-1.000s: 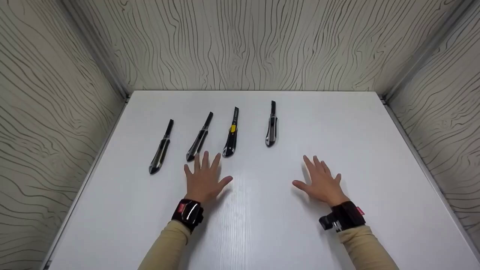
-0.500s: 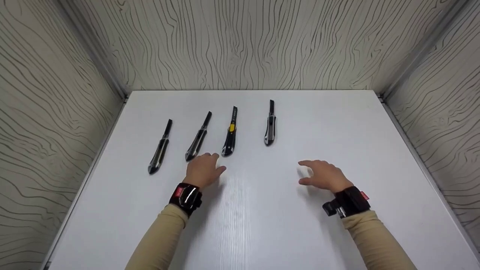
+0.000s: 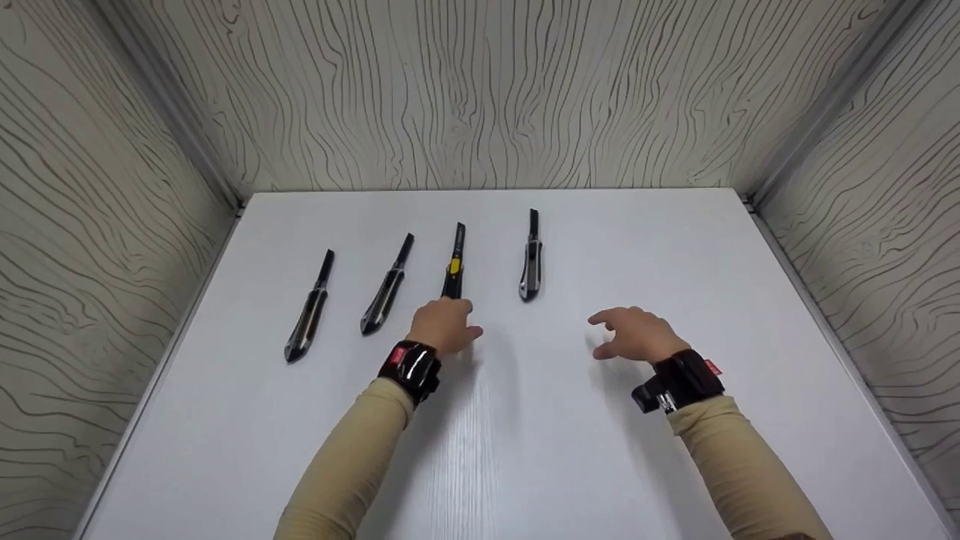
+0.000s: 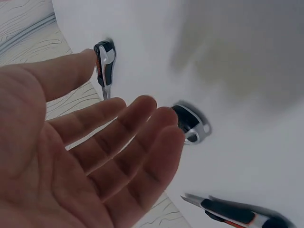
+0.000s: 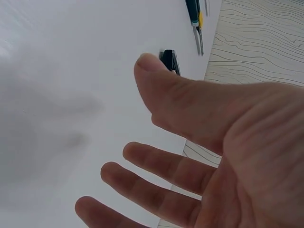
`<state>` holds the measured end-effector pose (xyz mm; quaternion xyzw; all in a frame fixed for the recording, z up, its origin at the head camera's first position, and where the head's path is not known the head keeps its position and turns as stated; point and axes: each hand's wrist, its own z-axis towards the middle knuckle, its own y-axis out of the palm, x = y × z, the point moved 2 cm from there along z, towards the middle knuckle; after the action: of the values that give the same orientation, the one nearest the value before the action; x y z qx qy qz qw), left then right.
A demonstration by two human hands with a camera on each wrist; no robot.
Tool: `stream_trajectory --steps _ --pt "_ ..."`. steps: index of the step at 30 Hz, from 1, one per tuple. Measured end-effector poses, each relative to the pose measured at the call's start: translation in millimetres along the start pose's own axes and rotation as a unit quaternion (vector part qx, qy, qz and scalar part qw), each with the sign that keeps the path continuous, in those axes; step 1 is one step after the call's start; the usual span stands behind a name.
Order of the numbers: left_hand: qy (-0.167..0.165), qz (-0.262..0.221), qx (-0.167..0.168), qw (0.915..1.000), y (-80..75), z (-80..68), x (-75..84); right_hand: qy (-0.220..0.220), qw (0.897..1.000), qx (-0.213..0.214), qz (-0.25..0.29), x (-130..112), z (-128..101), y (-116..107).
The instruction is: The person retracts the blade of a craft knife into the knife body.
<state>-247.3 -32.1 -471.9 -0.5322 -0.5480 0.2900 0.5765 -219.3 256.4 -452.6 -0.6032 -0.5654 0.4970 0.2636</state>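
Note:
Four utility knives lie in a row on the white table, blades pointing away. My left hand hovers over the near end of the black knife with a yellow slider. In the left wrist view its fingers are relaxed and hold nothing, and a knife butt lies just beyond the fingertips. The silver-grey knife lies to the right of it. My right hand floats above bare table with loosely bent fingers and grips nothing.
Two more dark knives lie to the left of my left hand. Wood-grain walls close the table in at the back and on both sides.
Both hands have lifted off the table, where they lay flat. The left hand moved forward and right to the yellow-slider knife, fingers bending. The right hand moved slightly forward.

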Motion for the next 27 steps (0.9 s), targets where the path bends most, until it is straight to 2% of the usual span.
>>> stream_trajectory --steps 4,6,11,19,23,27 --pt "0.008 0.002 -0.016 0.9998 2.7 20.6 16.4 0.008 1.0 -0.003 0.003 -1 6 -2" --pt "0.006 0.022 -0.018 0.9996 5.4 31.5 24.2 0.011 1.0 -0.005 0.005 -2 9 -2" --pt "-0.026 0.076 -0.015 0.9966 17.6 58.0 40.0 0.015 1.0 -0.006 0.009 -4 15 2" --pt "-0.064 0.073 -0.009 0.9952 41.1 86.3 55.9 0.028 1.0 -0.003 0.006 -3 23 10" --pt "-0.066 0.053 0.011 0.9963 49.0 97.2 62.8 0.032 0.999 -0.002 0.001 -3 27 12" --pt "-0.079 0.039 0.061 0.9942 59.0 107.4 66.3 0.03 1.0 0.007 0.005 -4 32 13"
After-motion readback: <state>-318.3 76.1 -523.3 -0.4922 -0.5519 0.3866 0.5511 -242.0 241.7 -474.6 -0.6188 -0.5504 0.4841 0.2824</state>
